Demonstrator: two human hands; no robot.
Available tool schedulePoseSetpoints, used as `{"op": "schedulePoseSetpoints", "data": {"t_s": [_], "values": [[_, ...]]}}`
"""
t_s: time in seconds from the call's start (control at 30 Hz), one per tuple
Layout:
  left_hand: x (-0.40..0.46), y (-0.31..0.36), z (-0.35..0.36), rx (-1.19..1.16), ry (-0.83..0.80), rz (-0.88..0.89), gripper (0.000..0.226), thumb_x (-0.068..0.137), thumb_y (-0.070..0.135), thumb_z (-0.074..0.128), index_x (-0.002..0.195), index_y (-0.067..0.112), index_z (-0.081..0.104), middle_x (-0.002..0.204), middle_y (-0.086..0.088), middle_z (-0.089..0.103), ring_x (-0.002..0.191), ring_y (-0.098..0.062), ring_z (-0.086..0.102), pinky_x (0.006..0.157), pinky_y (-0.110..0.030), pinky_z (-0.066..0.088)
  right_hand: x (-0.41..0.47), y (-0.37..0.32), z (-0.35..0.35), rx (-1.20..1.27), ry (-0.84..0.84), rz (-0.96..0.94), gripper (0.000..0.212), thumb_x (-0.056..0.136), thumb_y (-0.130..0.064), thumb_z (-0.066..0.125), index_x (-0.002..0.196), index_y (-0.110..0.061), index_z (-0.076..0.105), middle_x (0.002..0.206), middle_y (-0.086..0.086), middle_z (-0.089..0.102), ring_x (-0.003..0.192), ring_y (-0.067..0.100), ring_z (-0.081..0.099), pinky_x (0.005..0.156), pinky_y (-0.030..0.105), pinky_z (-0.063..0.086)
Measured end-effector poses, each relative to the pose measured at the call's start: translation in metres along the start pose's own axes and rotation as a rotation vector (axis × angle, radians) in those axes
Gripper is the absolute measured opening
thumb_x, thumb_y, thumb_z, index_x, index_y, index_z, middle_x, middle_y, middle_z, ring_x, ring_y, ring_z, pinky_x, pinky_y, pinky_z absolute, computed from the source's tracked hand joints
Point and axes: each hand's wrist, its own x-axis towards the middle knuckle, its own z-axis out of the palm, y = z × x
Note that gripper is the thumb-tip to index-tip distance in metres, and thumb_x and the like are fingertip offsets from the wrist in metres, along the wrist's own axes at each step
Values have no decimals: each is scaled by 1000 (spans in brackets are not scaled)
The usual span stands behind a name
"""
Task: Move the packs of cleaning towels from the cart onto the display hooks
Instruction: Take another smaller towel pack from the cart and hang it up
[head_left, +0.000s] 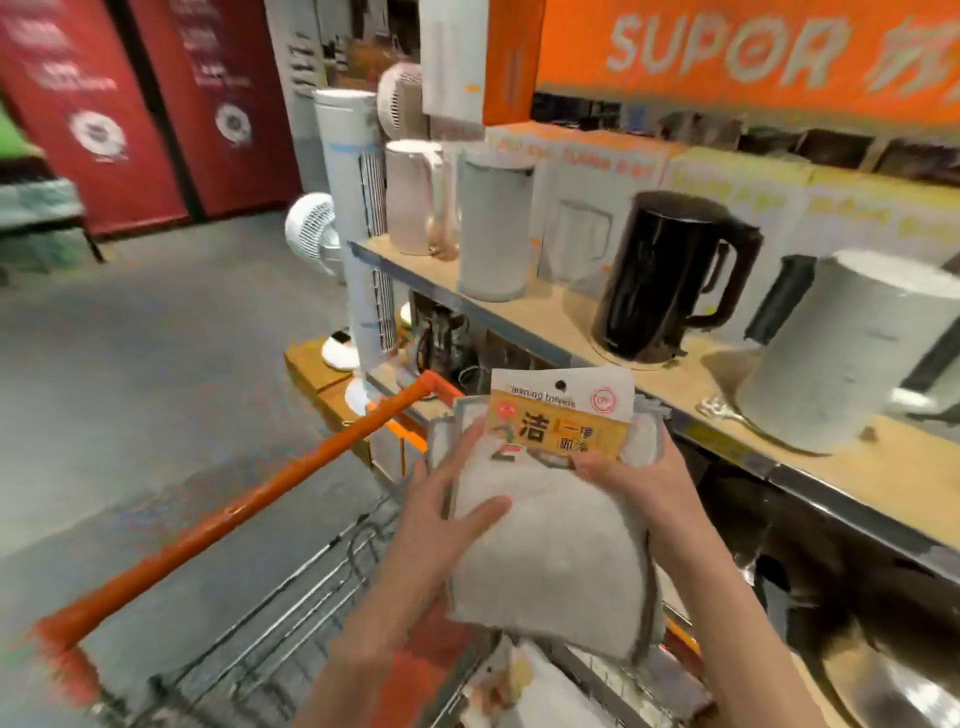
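Gripping a pack of cleaning towels (550, 525) from both sides, the left hand (441, 514) and right hand (639, 483) hold it above the cart (291, 493), near the front edge of the kettle shelf (691, 384).

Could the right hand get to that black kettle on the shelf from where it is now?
Probably not right away. The right hand is gripping the pack of cleaning towels together with the left hand. The black kettle stands unobstructed on the shelf, though.
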Motion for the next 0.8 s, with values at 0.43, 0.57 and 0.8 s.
{"op": "schedulePoseSetpoints", "data": {"t_s": [0.43, 0.57, 0.8], "values": [[-5, 64, -145, -235, 201, 121, 68, 77, 34, 70, 128, 63, 36, 128, 34, 49, 111, 10, 54, 81, -9, 49, -13, -93, 148, -293, -252, -362, 67, 67, -22, 83, 94, -69, 44, 87, -40, 63, 82, -22, 58, 61, -1, 45], [-16, 64, -222, -208, 277, 121, 67, 79, 25, 68, 126, 63, 40, 120, 41, 52, 105, 18, 53, 75, -1, 43, -18, -102, 225, -285, -289, -337, 73, 65, -36, 84, 116, -57, 35, 110, -23, 59, 105, 2, 59, 96, 31, 49], [-51, 36, -379, -125, 466, 78, 69, 84, 7, 69, 126, 55, 44, 109, 46, 54, 99, 18, 55, 72, -1, 43, -37, -119, 385, -146, -320, -482, 107, 59, -32, 85, 125, -66, 8, 149, -7, 27, 131, 13, 34, 108, 35, 35]]}}
